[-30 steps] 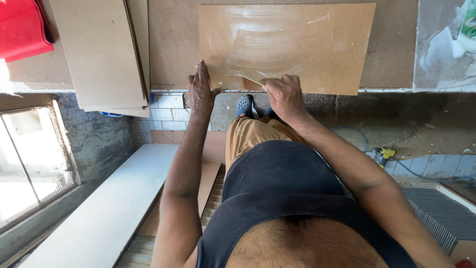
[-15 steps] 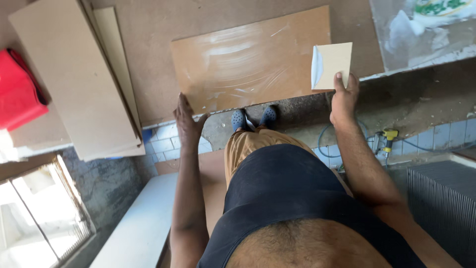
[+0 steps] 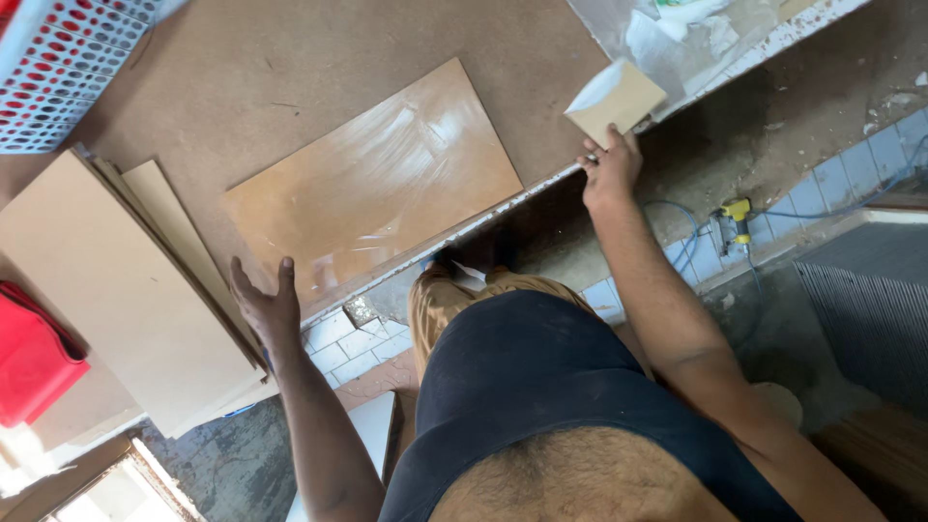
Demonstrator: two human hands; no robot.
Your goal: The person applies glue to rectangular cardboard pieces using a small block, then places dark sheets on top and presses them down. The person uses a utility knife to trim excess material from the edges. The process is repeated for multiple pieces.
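- While the person leans over the table (image 3: 290,87), the glossy brown panel (image 3: 372,188) lies flat at centre frame, tilted, its lower edge along the table's front edge.
- Left hand (image 3: 263,307), lower left of centre: fingers spread wide, holding nothing, at the panel's lower-left corner near the table edge; contact with the panel can't be told.
- Right hand (image 3: 609,169), upper right of centre: fingers pinched on a small tan block (image 3: 616,99) with a white face, held up over the table edge, apart from the panel.
- Stacked boards (image 3: 106,290) at left, just beside the left hand.
- Red thing (image 3: 34,353) at far left edge.
- Perforated basket (image 3: 58,68) in upper left corner.
- Plastic sheet (image 3: 677,34) with white scraps, top right.
- Yellow tool (image 3: 737,215) with blue cable (image 3: 677,246) on the tiled floor, right of frame.
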